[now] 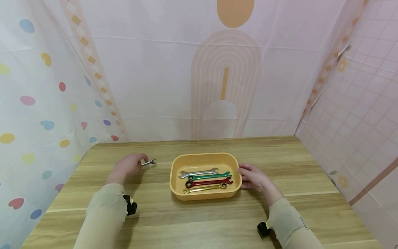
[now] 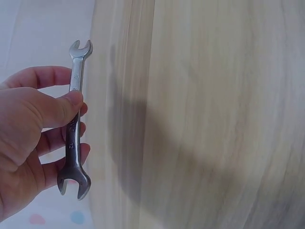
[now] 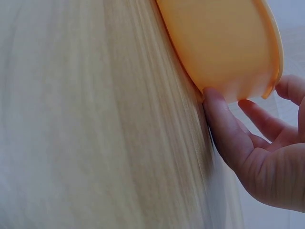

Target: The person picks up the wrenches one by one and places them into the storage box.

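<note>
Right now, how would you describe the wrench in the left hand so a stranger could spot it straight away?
Start at the yellow tray in the middle of the wooden table; to its left, the left hand holds a small silver wrench. It is plain steel with open jaws at both ends, and it is the only wrench outside the tray.

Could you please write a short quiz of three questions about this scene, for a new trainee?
1. True or false: the left hand holds a small silver wrench.
2. How many wrenches lie in the yellow tray?
3. What does the right hand touch? A) the tray's right side B) the red wrench C) only the table

Key: 1 true. 2 four: silver, green, red, gold. 3 A.
</note>
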